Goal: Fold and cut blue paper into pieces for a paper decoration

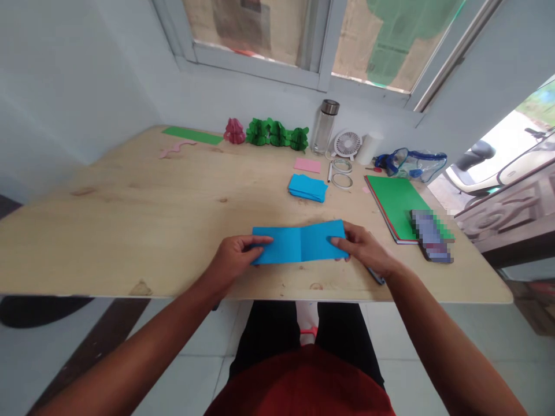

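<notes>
A strip of blue paper [281,244] with a crease down its middle is held above the near part of the table. My left hand [237,254] pinches its left end between thumb and fingers. At the right end, my right hand [362,245] grips the same strip, thumb on top and fingers behind. Beyond it lies a stack of blue paper pieces [307,188], with a pink paper piece [307,166] just behind. Partly hidden under my right hand is a dark, slim object [376,277] whose kind I cannot make out.
Green folded-paper shapes [277,134] and a pink one [235,132] stand at the back, beside a glass bottle [325,128] and a small white fan [347,144]. Green sheets [396,202] and a phone [431,237] lie right. A coiled cable [342,181] rests behind the strip.
</notes>
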Tool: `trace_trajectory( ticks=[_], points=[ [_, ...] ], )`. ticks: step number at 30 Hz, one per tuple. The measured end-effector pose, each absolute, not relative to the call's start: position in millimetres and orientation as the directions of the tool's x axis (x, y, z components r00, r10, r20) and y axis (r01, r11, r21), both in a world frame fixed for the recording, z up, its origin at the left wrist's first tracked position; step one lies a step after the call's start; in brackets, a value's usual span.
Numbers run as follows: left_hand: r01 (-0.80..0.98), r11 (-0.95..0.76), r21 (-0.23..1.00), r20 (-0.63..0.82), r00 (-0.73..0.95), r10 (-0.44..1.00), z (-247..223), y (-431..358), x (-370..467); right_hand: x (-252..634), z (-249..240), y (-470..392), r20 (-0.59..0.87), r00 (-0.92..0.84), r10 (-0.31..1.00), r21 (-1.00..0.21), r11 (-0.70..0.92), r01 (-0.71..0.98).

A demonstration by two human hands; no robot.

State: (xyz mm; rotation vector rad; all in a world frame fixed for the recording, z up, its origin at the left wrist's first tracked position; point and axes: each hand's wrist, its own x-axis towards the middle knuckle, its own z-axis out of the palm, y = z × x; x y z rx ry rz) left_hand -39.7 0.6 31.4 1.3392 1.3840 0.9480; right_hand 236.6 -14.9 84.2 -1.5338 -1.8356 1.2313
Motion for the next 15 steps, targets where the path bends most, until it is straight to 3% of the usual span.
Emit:
trace_trajectory(
  ticks=[4,7,11,15],
  points=[
    [0.225,0.171,0.959,-0.182,0.026,0.983,26.5,-6.0,-28.0,214.6,74.4,-39.1,0.081,-0.091,0.993,-0.872,0.115,0.476],
    [0.192,0.200,0.961,-0.211,0.037,0.977,23.3,-11.8,-18.1,189.5,63.2,-59.1,0.176,-0.132,0.976,-0.824,0.219,0.523],
    [0.103,0.242,0.965,-0.254,0.121,0.960,23.2,-18.5,-10.0,165.6,46.7,-78.8,0.243,-0.231,0.942,-0.647,0.334,0.685],
    [-0.068,0.374,0.925,-0.357,0.178,0.917,26.2,-22.1,-8.6,155.9,35.2,-85.6,0.216,-0.288,0.933,-0.511,0.359,0.781]
  ],
)
